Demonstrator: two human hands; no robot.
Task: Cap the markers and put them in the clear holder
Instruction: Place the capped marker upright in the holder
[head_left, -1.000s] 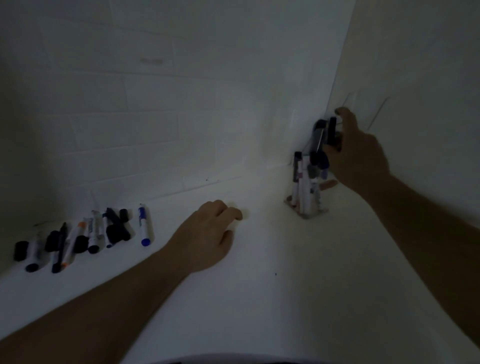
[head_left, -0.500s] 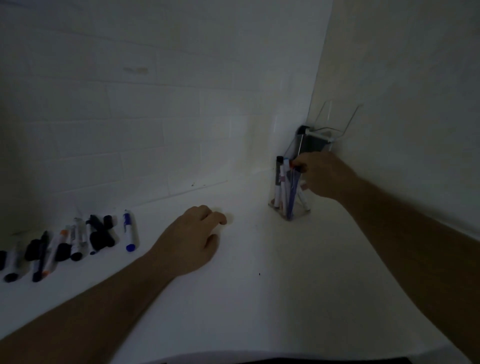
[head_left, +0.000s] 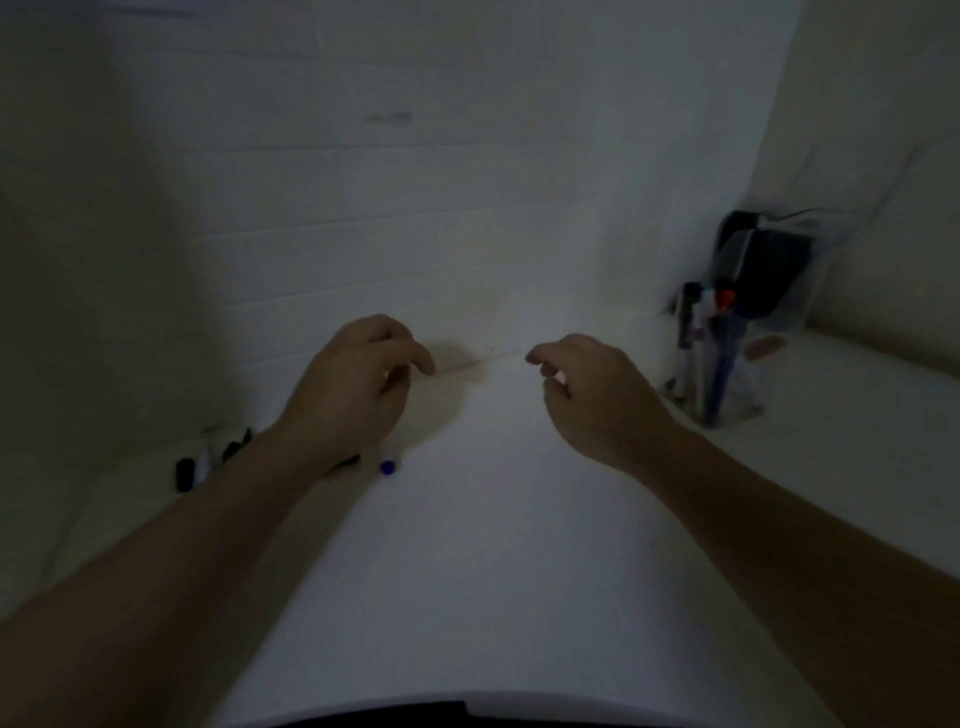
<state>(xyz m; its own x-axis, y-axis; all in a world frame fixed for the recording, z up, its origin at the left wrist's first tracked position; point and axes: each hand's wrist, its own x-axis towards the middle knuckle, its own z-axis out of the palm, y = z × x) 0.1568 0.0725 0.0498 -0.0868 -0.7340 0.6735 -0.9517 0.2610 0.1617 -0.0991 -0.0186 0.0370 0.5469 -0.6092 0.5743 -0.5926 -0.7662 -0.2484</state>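
The right hand (head_left: 597, 395) has left the clear holder (head_left: 727, 374) at three o'clock, now empty, loosely curled. Left hand (head_left: 353, 384) likewise empty; loose markers (head_left: 387, 466) at nine o'clock on the surface (head_left: 493, 571).

No text, label, brand or number can be read anywhere. The markers in the clear holder (head_left: 727, 364) and those lying on the counter (head_left: 467, 571) are too dark and blurred for any print on their barrels to show, and the faint smudge on the tiled wall (head_left: 389, 117) is not legible.
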